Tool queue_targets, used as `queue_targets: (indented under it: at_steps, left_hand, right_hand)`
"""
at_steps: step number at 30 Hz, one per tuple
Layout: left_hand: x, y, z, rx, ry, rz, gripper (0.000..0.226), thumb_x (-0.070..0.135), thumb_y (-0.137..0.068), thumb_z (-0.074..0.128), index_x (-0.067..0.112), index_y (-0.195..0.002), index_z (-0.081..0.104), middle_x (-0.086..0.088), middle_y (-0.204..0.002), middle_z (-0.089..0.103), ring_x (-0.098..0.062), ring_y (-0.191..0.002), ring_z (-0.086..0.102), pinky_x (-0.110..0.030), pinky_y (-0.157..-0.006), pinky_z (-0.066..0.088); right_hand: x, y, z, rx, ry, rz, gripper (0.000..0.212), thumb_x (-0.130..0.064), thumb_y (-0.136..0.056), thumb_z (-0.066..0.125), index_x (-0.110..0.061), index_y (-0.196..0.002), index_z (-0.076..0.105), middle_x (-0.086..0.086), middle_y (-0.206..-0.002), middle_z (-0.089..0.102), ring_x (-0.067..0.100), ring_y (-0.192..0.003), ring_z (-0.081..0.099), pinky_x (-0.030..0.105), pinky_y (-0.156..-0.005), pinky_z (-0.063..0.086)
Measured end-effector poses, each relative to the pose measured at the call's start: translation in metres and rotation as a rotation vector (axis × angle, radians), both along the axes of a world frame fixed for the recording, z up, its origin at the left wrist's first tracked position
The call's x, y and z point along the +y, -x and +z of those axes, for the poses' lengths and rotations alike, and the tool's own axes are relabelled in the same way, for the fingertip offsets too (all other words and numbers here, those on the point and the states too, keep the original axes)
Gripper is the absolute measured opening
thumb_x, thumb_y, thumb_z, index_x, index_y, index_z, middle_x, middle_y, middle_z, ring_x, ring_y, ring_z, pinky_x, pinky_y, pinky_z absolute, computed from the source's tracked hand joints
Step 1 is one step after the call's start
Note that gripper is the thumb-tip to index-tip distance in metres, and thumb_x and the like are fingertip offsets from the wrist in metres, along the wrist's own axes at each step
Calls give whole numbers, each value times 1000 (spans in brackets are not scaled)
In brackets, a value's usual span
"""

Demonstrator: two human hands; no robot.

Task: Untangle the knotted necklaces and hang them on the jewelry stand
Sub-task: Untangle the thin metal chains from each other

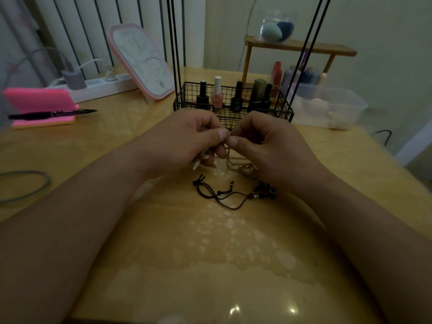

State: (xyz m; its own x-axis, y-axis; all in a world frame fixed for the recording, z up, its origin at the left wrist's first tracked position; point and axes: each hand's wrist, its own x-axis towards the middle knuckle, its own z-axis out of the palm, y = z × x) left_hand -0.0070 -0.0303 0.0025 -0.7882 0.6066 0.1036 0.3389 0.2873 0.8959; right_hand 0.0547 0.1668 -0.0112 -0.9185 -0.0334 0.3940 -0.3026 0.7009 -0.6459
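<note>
My left hand (187, 141) and my right hand (268, 146) meet above the table, and both pinch a thin gold chain necklace (230, 157) at its top between thumb and fingers. The chain hangs down to a small heap with a pendant (247, 170) on the table. The left hand also holds a pale pointed piece (197, 163) under its fingers. A black cord necklace (224, 195) with dark beads (266, 189) lies loose on the table just in front of the hands. Black rods (174, 50) rise behind the hands; a jewelry stand is not clearly made out.
A black wire basket (284, 108) with nail polish bottles stands right behind the hands. A pink mirror (140, 59), a pink notepad with a pen (51, 113) and a power strip (100, 86) are at the left. A clear tub (334, 108) and wooden shelf (301, 46) are at the right.
</note>
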Motion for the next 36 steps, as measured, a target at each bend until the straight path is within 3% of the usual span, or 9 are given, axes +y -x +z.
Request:
queue_targets:
  at_steps: [8,14,17,19,20,23,27,31,36]
  left_hand:
    - [1,2,-4,113,23,-2,7,15,-102,63,9,-103,68,-7,-86,77,-15,-71,69,-24,-65,58]
    - [5,0,-8,317,55,54,4,19,-97,70,18,-94,68,1,-75,71,-6,-68,69,-19,-61,54]
    - [7,-2,-8,363,50,59,6,21,-96,72,21,-92,68,4,-75,70,-13,-71,68,-31,-65,58]
    - [7,-2,-8,354,47,46,5,21,-95,73,19,-93,69,3,-77,70,-15,-73,69,-34,-69,60]
    - [7,-2,-8,342,46,39,4,19,-95,73,18,-95,69,1,-79,71,-15,-75,69,-34,-70,61]
    - [6,-1,-7,300,15,40,2,17,-98,70,15,-98,69,0,-82,71,-12,-76,71,-29,-70,61]
    - [3,1,-5,227,-36,56,5,15,-101,64,14,-103,69,-1,-87,71,-7,-78,71,-18,-69,55]
    - [2,0,-4,172,-58,47,9,14,-104,60,11,-104,68,-8,-91,72,-12,-78,71,-24,-71,60]
    - [3,-2,-3,153,-74,42,9,13,-104,59,11,-102,67,-7,-82,70,-13,-71,68,-26,-66,60]
  right_hand:
    - [1,0,0,3,-28,-23,4,-34,-100,67,-33,-97,67,-9,-88,67,6,-83,64,22,-67,52]
    - [1,-3,2,26,-88,-30,5,-32,-100,65,-31,-96,69,-14,-79,64,-2,-74,58,10,-60,42]
    - [1,-3,2,6,-32,-23,6,-30,-100,65,-31,-95,70,-8,-83,69,5,-77,64,20,-61,51]
    - [1,-2,3,-14,37,-20,8,-27,-100,64,-29,-97,72,-5,-86,72,11,-79,68,32,-66,59]
    - [1,-2,3,-20,62,-21,9,-25,-100,63,-28,-98,72,-5,-86,73,10,-79,69,31,-67,59]
    - [4,-1,5,-38,119,-11,12,-21,-103,61,-26,-100,72,-7,-86,74,4,-79,70,24,-67,57]
    - [5,-1,4,-61,143,25,11,-21,-100,66,-28,-107,71,-5,-97,74,11,-89,71,40,-79,62]
    - [3,-2,3,-90,122,82,16,-24,-97,72,-28,-112,69,-12,-104,74,2,-100,70,29,-86,58]
    - [-1,-2,0,-125,99,62,11,-29,-98,70,-27,-109,72,-11,-98,73,1,-88,68,13,-68,53]
